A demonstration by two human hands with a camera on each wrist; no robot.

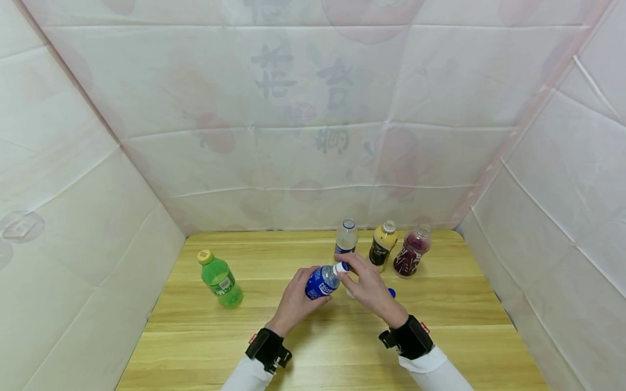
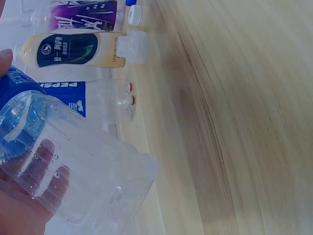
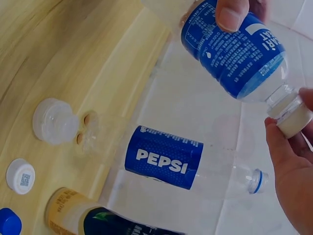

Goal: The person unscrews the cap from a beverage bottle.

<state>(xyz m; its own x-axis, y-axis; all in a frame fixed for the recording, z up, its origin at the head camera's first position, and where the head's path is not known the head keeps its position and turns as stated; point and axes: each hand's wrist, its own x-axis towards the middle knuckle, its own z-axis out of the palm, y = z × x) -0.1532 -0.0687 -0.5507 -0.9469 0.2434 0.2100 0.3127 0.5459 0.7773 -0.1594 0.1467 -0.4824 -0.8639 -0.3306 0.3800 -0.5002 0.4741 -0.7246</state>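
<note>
My left hand (image 1: pixel 297 300) grips a blue-labelled Pocari Sweat bottle (image 1: pixel 321 282) round its body, tilted with the neck up to the right. At the neck, my right hand (image 1: pixel 370 289) pinches the white cap (image 1: pixel 340 267) between thumb and fingers. In the right wrist view the cap (image 3: pixel 295 120) sits on the bottle mouth, and the left thumb (image 3: pixel 231 17) lies across the label. The left wrist view shows the bottle's clear lower part (image 2: pixel 93 161), with left fingers (image 2: pixel 41 161) visible through it. Whether the cap is loose cannot be told.
Behind the hands stand an uncapped Pepsi bottle (image 1: pixel 346 237), a yellow drink bottle (image 1: pixel 383 244) and a purple one (image 1: pixel 413 252), both also capless. Loose on the table lie a clear cap (image 3: pixel 55 121), a white cap (image 3: pixel 20 176) and a blue cap (image 3: pixel 10 222). A yellow-capped green bottle (image 1: pixel 222 282) stands left.
</note>
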